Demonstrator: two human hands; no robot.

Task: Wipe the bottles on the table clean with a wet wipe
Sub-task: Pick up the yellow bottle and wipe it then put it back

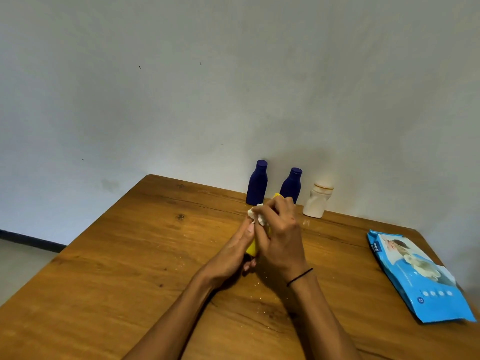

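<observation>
the yellow bottle [252, 247] lies with its long axis pointing away toward the wall, gripped low by the left hand [235, 252], while the right hand [279, 231] pinches the wet wipe [255, 216] against its upper side.

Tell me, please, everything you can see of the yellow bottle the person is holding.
The yellow bottle looks like smooth plastic and is mostly hidden by both hands. Only a lower side patch and a bit of the yellow top near the fingers show. It is held tilted above the wooden table, top pointing away toward the wall. The left hand grips its lower body; the right hand presses a white wet wipe against its upper part. No label is visible.
</observation>
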